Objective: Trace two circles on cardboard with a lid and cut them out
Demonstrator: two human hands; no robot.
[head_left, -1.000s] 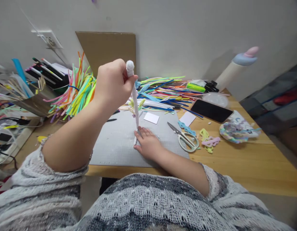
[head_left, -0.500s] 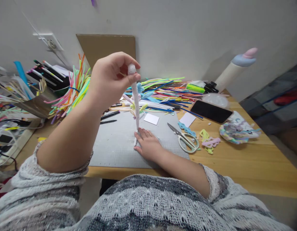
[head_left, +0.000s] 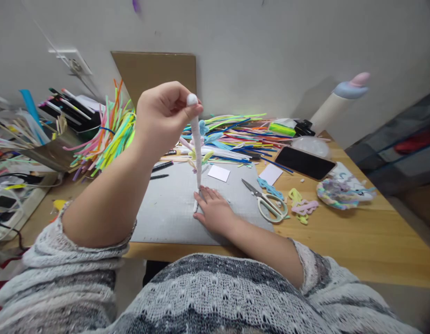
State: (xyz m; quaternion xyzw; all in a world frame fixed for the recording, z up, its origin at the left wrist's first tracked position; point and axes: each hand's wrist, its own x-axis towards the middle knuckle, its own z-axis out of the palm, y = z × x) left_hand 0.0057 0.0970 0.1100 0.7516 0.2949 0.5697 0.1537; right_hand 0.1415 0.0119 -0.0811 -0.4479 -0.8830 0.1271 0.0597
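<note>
My left hand (head_left: 166, 113) is raised, with thumb and fingers pinched around the rounded top of a long white stick (head_left: 197, 150) that looks wrapped in fuzzy material. The stick stands nearly upright, its thin lower end coming down beside my right hand (head_left: 215, 211). My right hand lies low on the grey cutting mat (head_left: 166, 208), fingers stretched out and slightly apart. A thin whitish strip shows by its thumb and index finger; whether it joins the stick, I cannot tell. Blue, yellow and pink fuzzy shapes show partly behind the stick.
Scissors (head_left: 272, 206) lie at the mat's right edge, near fuzzy pieces (head_left: 303, 206) and a phone (head_left: 305, 161). Pipe cleaners (head_left: 235, 134) are heaped along the wall, and a bundle (head_left: 110, 130) stands at left. A white card (head_left: 219, 173) and black pens (head_left: 161, 168) lie on the mat.
My left hand has shifted slightly down and its grip around the stick's top differs a little. My right hand stays in place.
</note>
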